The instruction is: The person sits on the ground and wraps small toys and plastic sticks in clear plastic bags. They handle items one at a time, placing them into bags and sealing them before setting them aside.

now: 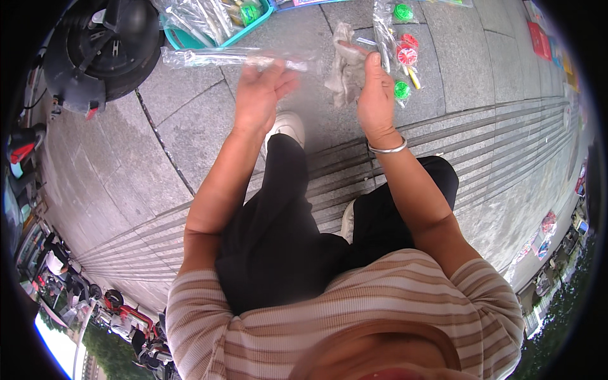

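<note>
My left hand (259,92) is raised at the upper middle, blurred, with its fingers at a long clear plastic-wrapped package (204,58). Thin pale sticks or tubes seem to be inside it; the grip is partly hidden. My right hand (377,102), with a silver bangle (388,148) at the wrist, is at a crumpled grey cloth (349,71), one finger lying across it. Just beyond this hand, wrapped toys with a green wheel-like part (402,89), a red one (407,56) and another green one (403,12) lie on the paving.
A teal plastic basket (242,34) of wrapped items stands at the upper left, beside a black vehicle wheel (114,47). Grooved paving (475,133) crosses beneath my legs. Red boxes (539,42) are at the upper right. Parked motorbikes (137,323) show at lower left.
</note>
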Demonstrator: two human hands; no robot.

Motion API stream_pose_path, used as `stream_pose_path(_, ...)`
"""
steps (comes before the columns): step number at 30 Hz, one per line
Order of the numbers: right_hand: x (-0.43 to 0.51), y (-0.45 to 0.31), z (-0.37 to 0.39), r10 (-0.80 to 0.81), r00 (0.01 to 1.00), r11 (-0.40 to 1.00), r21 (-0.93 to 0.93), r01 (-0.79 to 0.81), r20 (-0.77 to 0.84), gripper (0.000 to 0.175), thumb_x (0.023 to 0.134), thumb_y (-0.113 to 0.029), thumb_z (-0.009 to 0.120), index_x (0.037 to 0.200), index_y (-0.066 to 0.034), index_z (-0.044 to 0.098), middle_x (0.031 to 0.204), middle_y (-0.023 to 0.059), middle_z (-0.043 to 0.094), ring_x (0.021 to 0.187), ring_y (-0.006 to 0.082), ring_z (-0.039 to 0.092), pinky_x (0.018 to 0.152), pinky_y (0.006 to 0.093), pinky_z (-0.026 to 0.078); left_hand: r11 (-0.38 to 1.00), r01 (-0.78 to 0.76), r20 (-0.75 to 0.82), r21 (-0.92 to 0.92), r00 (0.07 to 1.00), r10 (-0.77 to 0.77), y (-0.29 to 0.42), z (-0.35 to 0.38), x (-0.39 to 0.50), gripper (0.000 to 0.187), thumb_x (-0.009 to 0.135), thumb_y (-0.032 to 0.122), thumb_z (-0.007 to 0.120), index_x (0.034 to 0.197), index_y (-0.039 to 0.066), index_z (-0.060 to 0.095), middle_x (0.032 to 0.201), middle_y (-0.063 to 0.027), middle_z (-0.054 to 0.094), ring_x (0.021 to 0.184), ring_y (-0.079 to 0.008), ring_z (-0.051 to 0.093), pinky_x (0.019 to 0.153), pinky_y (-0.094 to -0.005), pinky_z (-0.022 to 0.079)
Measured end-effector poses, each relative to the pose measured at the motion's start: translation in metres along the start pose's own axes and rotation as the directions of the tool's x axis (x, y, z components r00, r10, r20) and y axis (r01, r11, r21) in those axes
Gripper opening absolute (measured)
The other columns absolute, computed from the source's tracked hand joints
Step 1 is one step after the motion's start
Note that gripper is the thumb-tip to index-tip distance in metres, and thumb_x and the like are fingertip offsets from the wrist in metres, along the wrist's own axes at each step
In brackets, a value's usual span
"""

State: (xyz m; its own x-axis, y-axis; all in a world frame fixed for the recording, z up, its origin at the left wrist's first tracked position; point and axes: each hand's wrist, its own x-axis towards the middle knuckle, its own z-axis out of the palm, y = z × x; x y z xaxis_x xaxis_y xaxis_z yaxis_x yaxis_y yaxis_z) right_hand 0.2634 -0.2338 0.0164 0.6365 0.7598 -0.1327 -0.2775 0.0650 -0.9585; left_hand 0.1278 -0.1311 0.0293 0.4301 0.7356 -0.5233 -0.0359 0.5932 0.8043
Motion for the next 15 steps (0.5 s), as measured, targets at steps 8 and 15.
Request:
stream_pose_path(8,0.006,0.022,0.017,0.337,0.941,0.934,-0.137,-0.331,0.02,0.021,0.09,-0.017,0.058,0.104,-0.0034,0.066,0.096,0.0031,0.065,0.078,0.0061,0.055,0.067,0.0221,0.045,0.993,-0.114,0.084,0.01,0.99,0.113,-0.008,0.008,-0.014,0.017,0.088,0.009,0.055,0.101,-0.001,0.051,0.094,-0.0114,0.061,0.087,-0.0186,0.061,0.08,-0.0331,0.052)
stream_pose_path(15,0.023,0.014,0.007,0.458,0.887,0.884,0.129,-0.448,-0.054,0.024,0.09,-0.016,0.056,0.105,0.001,0.061,0.091,0.0043,0.065,0.076,0.0096,0.057,0.065,0.024,0.047,0.971,-0.176,0.099,-0.163,0.976,0.194,-0.003,0.009,-0.01,0.019,0.086,0.007,0.054,0.103,-0.001,0.05,0.096,-0.0127,0.062,0.089,-0.0202,0.062,0.081,-0.0336,0.052)
